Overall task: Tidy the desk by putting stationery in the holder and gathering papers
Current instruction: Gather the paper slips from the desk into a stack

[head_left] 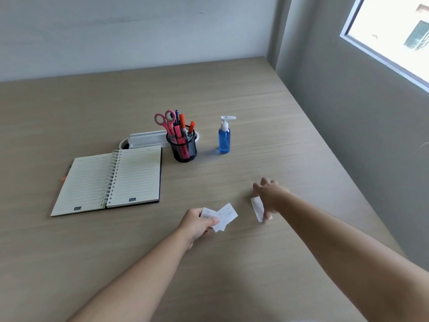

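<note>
Small white printed slips (221,217) lower centre, fanned, pinched in left hand (197,225); right hand (270,197) fingers grasping another slip (257,209).

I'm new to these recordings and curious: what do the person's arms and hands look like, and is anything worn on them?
Both forearms are bare, with no sleeves in view. The left hand and right hand wear no gloves, and no watch, bracelet or ring is visible. No cables or markings show.

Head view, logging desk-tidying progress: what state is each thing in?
Spiral notebook: open, flat.
Mesh holder: upright, filled with stationery.
Pump bottle: upright, blue liquid inside.
Paper slips: held in left hand.
Paper slip: pinched by right hand.
</note>
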### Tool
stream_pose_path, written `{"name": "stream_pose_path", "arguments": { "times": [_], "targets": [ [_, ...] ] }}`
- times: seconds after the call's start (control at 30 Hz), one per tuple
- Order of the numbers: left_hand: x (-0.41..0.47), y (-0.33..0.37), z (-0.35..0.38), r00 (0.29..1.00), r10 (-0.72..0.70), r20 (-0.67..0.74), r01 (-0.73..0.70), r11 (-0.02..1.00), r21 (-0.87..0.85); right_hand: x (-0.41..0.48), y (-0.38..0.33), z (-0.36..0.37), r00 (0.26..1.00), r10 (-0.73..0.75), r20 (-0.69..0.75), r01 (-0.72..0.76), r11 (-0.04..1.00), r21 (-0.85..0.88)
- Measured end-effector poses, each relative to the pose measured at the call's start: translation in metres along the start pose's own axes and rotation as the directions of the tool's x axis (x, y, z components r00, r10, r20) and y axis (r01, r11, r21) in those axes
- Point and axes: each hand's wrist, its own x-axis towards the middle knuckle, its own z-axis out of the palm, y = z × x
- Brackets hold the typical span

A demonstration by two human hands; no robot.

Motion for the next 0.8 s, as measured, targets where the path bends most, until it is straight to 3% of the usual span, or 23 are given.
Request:
{"name": "stream_pose_path", "arguments": {
  "times": [0.1, 0.2, 0.23, 0.3, 0.37, 0.43, 0.6, 0.8],
  "targets": [
    [-0.004, -0.001, 0.001, 1.0, 0.003, 0.017, -0.003, 1.0, 0.01, 0.002, 0.001, 0.003, 1.0, 0.0, -0.025, 0.001, 0.998, 0.069],
    [-0.007, 0.0, -0.002, 0.999, 0.015, 0.032, -0.016, 0.999, 0.031, 0.001, 0.008, 0.014, 0.996, 0.041, -0.073, -0.012, 0.93, 0.366],
    [-0.008, 0.001, -0.003, 0.999, 0.022, 0.031, -0.023, 0.999, 0.046, -0.002, 0.011, 0.017, 0.994, 0.084, -0.075, -0.033, 0.854, 0.519],
    [-0.009, 0.003, -0.007, 0.999, 0.041, 0.021, -0.042, 0.997, 0.067, -0.012, 0.014, 0.023, 0.983, 0.173, -0.063, -0.049, 0.576, 0.816],
    [-0.011, 0.005, -0.01, 0.997, 0.071, 0.017, -0.072, 0.994, 0.086, -0.029, 0.014, 0.03, 0.968, 0.251, -0.032, -0.055, 0.332, 0.942],
    [-0.016, 0.007, -0.012, 0.994, 0.105, 0.028, -0.108, 0.988, 0.108, -0.049, 0.011, 0.039, 0.952, 0.306, -0.016, -0.054, 0.221, 0.974],
    [-0.034, 0.011, -0.008, 0.967, 0.18, 0.179, -0.213, 0.959, 0.187, -0.107, 0.0, 0.066, 0.893, 0.45, 0.003, -0.049, 0.09, 0.995],
    [-0.053, 0.008, 0.04, 0.896, 0.226, 0.383, -0.341, 0.902, 0.264, -0.192, -0.001, 0.125, 0.738, 0.674, 0.031, -0.06, 0.02, 0.998]
  ]
}}
